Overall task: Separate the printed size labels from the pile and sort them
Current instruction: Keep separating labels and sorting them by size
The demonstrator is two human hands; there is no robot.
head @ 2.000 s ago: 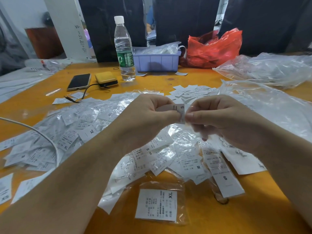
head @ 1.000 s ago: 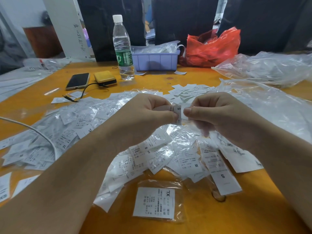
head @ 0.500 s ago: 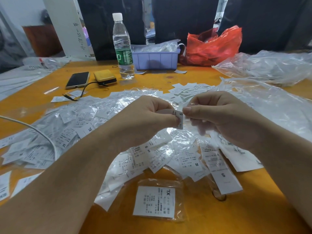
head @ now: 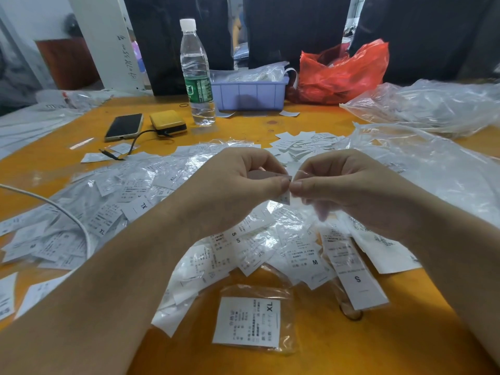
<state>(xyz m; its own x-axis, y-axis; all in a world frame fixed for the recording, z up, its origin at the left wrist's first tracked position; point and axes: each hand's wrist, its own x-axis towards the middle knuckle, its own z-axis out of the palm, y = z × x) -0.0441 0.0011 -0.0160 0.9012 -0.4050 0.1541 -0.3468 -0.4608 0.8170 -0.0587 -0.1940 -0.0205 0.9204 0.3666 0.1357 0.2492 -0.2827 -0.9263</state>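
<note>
White paper on clear plastic, all over the orange table [head: 311, 125]. Only the head view to go on.

Left hand [head: 238, 185] and right hand [head: 349, 190] are raised over the pile of labels [head: 151, 201], fingertips meeting. Both pinch one small label [head: 284, 196]; the left grips its body, the right seems to nip a thin clear film at its edge. My read: peeling the sleeve off, held up high so the print can be read and nothing below gets dragged.

Pile sprawls left to centre, many labels still in plastic, sizes mixed (XL, S, M showing). A bagged XL label [head: 247, 323] lies alone near me, a long S label [head: 357, 280] to its right; I can't tell if those are sort spots. A small bare stack [head: 300, 146] sits beyond the hands, probably already-stripped ones.

Water bottle [head: 196, 74], phone [head: 124, 126] and purple bin [head: 249, 93] are parked at the far edge, out of reach of the sorting.
</note>
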